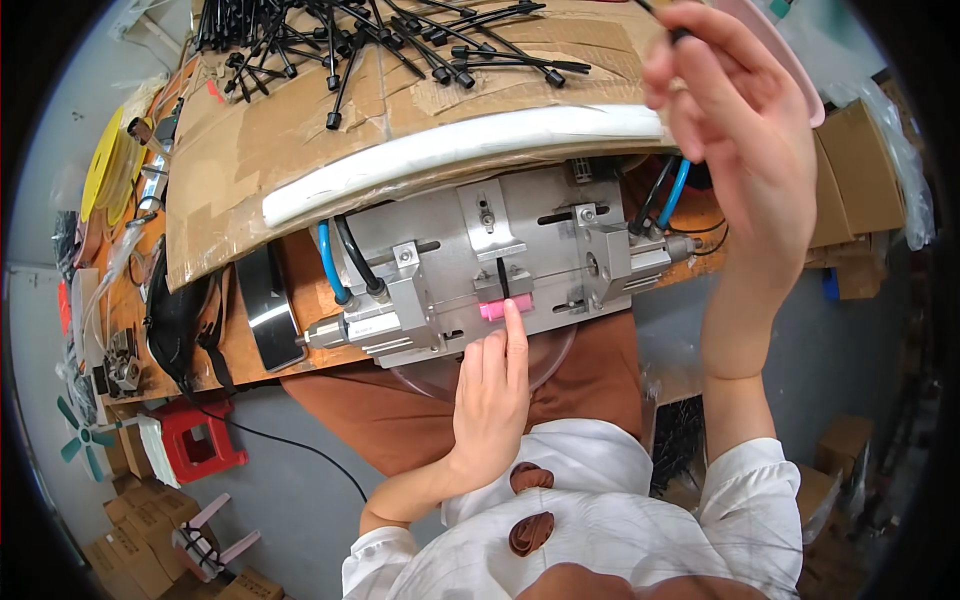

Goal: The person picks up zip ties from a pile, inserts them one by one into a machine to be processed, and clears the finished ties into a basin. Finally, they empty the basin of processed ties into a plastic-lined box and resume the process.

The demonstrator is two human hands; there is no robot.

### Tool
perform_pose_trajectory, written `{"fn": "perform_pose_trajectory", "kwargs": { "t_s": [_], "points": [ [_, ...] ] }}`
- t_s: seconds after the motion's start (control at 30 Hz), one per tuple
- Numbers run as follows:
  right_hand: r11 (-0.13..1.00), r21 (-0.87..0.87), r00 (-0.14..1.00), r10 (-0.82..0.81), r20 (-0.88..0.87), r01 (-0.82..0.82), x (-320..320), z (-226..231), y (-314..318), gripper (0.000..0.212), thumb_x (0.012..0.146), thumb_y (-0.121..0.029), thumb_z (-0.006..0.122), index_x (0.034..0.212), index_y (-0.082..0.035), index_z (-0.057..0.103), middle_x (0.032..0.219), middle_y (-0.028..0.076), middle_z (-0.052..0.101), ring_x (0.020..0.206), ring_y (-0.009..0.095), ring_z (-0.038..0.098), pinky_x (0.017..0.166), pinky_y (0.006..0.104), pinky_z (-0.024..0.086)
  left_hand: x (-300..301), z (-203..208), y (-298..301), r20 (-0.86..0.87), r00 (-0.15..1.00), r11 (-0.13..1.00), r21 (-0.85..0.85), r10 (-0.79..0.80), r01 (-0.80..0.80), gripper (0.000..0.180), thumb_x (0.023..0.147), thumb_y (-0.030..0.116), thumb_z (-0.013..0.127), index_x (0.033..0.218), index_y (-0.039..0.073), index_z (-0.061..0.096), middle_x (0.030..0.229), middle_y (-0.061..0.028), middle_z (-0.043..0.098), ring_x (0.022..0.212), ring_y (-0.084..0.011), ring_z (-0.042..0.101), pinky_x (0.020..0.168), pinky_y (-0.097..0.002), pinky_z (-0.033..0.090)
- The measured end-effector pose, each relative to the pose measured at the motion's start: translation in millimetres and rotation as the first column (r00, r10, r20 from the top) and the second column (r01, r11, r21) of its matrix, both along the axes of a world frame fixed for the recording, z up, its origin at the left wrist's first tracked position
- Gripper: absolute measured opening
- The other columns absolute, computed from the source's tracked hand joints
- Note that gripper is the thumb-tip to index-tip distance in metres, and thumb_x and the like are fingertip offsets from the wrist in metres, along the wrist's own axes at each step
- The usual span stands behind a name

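My left hand (490, 395) reaches its index finger forward onto a small pink block (491, 309) at the front of a metal fixture (545, 255). Its other fingers are bent and hold nothing. Just beyond that fingertip, a black stem-like part (503, 274) lies in the fixture's centre slot. Raised at the upper right is my right hand (740, 120), pinching a thin black capped stem (680, 34), partly hidden by the fingers and cut by the frame edge. Similar black capped stems (440, 60) lie heaped on the cardboard (230, 190) at the back.
Two metal cylinders (375, 325) with blue and black hoses flank the fixture. A white padded strip (470, 135) edges the cardboard. On the wooden bench (150, 370) lie a dark phone (268, 310) and a black bag (175, 320). A red stool (195, 445) stands below left.
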State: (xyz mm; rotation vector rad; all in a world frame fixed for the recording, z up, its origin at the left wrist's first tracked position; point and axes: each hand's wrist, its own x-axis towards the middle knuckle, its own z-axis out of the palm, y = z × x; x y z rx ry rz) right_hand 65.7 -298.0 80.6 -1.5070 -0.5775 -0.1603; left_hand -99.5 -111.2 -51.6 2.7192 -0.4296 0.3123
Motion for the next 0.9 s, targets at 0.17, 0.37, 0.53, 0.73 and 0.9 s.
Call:
{"fn": "perform_pose_trajectory", "kwargs": {
  "t_s": [0.17,0.37,0.53,0.73,0.9],
  "points": [
    [0.978,-0.003,0.97,-0.207,0.13,0.209,-42.5,-4.9,-4.9,0.021,0.094,-0.003,0.053,0.113,0.003,0.055,0.095,0.015,0.063,0.078,0.014,0.056,0.053,0.0177,0.04,3.8,-0.2,-3.4,0.015,1.0,0.999,0.033,-0.006,0.006,0.07,0.07,-0.007,0.057,0.137,-0.009,0.037,0.094,-0.0099,0.049,0.081,-0.0216,0.049,0.076,-0.03,0.046],
    [0.826,-0.411,0.873,-0.184,0.451,0.386,-107.7,-73.1,3.2,0.041,0.074,0.006,0.07,0.114,0.004,0.058,0.083,0.012,0.065,0.064,0.016,0.058,0.052,0.0259,0.045,7.1,13.5,6.8,-0.092,0.995,0.999,-0.025,-0.037,0.035,0.071,0.071,-0.008,0.056,0.139,-0.007,0.035,0.098,-0.0123,0.049,0.085,-0.025,0.05,0.08,-0.0322,0.046],
    [0.747,-0.627,0.956,-0.036,0.292,0.22,-145.2,-125.9,27.3,0.065,0.066,0.008,0.073,0.128,0.007,0.051,0.069,0.008,0.059,0.055,0.019,0.055,0.05,0.0301,0.045,92.4,78.8,56.0,0.322,0.941,0.992,-0.098,0.102,-0.073,0.039,0.079,-0.006,0.059,0.117,0.006,0.061,0.097,-0.0122,0.055,0.088,-0.0259,0.054,0.078,-0.0363,0.045],
    [0.754,-0.622,0.948,-0.002,0.319,0.211,-135.6,-156.0,48.5,0.063,0.075,-0.006,0.07,0.134,-0.001,0.049,0.056,0.002,0.044,0.048,0.015,0.048,0.045,0.0317,0.039,189.1,101.1,118.5,0.029,1.0,0.988,-0.154,0.007,-0.002,0.024,0.081,0.001,0.062,0.105,0.004,0.063,0.083,-0.0099,0.059,0.072,-0.0212,0.052,0.069,-0.0336,0.044],
    [0.686,-0.704,0.957,0.039,0.288,0.184,-128.3,-135.6,43.7,0.061,0.077,-0.012,0.069,0.135,-0.004,0.049,0.058,0.001,0.047,0.05,0.015,0.051,0.045,0.0316,0.04,153.9,102.8,116.5,0.106,0.994,0.979,-0.196,-0.038,0.058,0.028,0.077,-0.003,0.063,0.104,0.004,0.063,0.08,-0.0079,0.054,0.064,-0.0183,0.049,0.065,-0.0309,0.044]
  ]
}}
